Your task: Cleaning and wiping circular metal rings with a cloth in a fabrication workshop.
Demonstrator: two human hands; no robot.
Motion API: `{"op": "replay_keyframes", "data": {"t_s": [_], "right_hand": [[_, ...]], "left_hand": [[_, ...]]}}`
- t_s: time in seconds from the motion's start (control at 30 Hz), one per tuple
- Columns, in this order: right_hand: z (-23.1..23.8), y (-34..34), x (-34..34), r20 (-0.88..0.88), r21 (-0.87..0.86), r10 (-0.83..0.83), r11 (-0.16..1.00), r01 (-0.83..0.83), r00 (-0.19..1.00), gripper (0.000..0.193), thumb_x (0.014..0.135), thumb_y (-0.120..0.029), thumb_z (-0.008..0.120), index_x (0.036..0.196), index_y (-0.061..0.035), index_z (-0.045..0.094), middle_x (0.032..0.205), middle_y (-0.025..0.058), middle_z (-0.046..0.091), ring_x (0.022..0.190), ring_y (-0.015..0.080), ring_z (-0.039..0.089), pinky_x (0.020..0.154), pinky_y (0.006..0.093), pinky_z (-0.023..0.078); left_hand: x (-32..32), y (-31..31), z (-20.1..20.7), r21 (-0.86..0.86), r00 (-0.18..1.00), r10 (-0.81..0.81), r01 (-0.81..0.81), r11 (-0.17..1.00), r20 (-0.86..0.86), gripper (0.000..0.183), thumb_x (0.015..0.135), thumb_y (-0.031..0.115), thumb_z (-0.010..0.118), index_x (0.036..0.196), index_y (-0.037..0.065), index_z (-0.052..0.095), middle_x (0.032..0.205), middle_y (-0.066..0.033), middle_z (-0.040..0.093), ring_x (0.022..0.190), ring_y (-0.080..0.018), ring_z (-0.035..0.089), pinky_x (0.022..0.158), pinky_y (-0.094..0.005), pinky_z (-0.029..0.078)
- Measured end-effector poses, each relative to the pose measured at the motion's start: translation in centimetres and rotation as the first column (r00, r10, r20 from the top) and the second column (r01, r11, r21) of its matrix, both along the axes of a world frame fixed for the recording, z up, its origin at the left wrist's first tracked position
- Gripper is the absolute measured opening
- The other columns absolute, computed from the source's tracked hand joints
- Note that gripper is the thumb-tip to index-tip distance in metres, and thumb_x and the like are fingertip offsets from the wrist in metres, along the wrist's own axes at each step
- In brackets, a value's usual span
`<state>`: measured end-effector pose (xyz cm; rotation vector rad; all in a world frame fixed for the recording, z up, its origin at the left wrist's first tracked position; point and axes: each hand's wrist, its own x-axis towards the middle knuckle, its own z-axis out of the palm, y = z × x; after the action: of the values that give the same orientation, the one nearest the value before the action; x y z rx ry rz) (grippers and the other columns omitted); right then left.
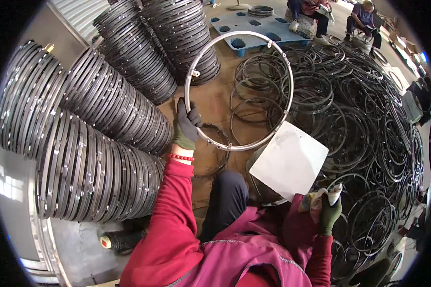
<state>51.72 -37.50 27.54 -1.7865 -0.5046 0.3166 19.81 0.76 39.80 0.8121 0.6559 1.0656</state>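
Note:
My left hand (186, 125), in a dark-palmed green glove, is closed on the lower left side of a silver metal hoop (187, 86). The hoop is held up off the floor and carries small tabs and clips along its band. At the lower right, my right hand (330, 211), gloved alike, grips a crumpled, stained pale rag (313, 201) against my red apron. Between the two hands, a white square board (289, 160) lies on top of a round drum-like stand, its upper corner close to the hoop's lower right edge.
Tall stacks of black hoops (100, 167) fill the left side. A tangled heap of loose dark hoops (368, 115) spreads over the right. Behind lies a blue pallet (239, 24). Two people sit at the far right. Brown cardboard (210, 107) covers the floor ahead.

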Motion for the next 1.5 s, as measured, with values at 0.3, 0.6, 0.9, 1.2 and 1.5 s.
{"op": "replay_keyframes", "data": {"t_s": [0.3,0.6,0.9,1.2,1.5], "right_hand": [[1.9,-0.1,-1.0,0.105,-0.102,-0.045,0.993,0.056,0.993,0.033,0.076,-0.021,0.071,0.1,-0.001,0.062,0.086,0.0067,0.066,0.077,0.0122,0.06,0.071,0.0273,0.047],[3.3,-0.4,-0.8,0.128,-0.156,-0.03,0.986,0.05,0.991,0.04,0.076,-0.031,0.069,0.106,-0.0057,0.06,0.09,0.0155,0.066,0.083,0.0243,0.065,0.071,0.0315,0.048],[2.6,-0.7,-0.2,0.108,-0.151,-0.002,0.988,0.018,0.994,0.041,0.075,-0.033,0.069,0.105,-0.0062,0.06,0.094,0.0134,0.066,0.084,0.0231,0.064,0.074,0.0304,0.047],[0.7,-1.2,0.4,0.13,-0.072,-0.033,0.997,0.042,0.991,0.042,0.076,-0.033,0.068,0.108,-0.0072,0.06,0.092,0.0123,0.066,0.084,0.0208,0.064,0.074,0.0294,0.047],[-0.3,-1.1,0.7,0.03,0.03,0.002,1.0,-0.003,1.0,0.041,0.076,-0.03,0.07,0.109,-0.0075,0.06,0.097,0.0075,0.066,0.086,0.0133,0.062,0.076,0.0267,0.046]], "left_hand": [[1.2,-3.6,1.0,-0.051,0.979,-0.174,0.18,0.982,0.105,0.04,0.09,0.051,0.04,0.073,0.017,0.051,0.047,0.009,0.02,0.039,-0.0056,0.017,0.04,-0.0232,0.015],[1.5,-3.8,2.2,-0.129,0.874,-0.375,0.429,0.894,0.31,0.036,0.089,0.047,0.041,0.071,0.019,0.056,0.048,0.0095,0.017,0.04,-0.005,0.016,0.04,-0.0224,0.016],[2.5,-5.8,3.9,-0.077,0.905,-0.356,0.382,0.921,0.231,0.033,0.09,0.042,0.042,0.074,0.017,0.055,0.048,0.0094,0.019,0.039,-0.0042,0.017,0.04,-0.021,0.016],[3.1,-6.9,4.3,-0.073,0.881,-0.396,0.426,0.902,0.258,0.032,0.09,0.04,0.039,0.076,0.017,0.055,0.048,0.0095,0.02,0.04,-0.0044,0.017,0.041,-0.022,0.018],[3.9,-8.5,5.5,-0.058,0.894,-0.42,0.433,0.9,0.157,0.029,0.086,0.045,0.046,0.078,0.019,0.055,0.05,0.0096,0.018,0.041,-0.005,0.017,0.043,-0.0224,0.017]]}}
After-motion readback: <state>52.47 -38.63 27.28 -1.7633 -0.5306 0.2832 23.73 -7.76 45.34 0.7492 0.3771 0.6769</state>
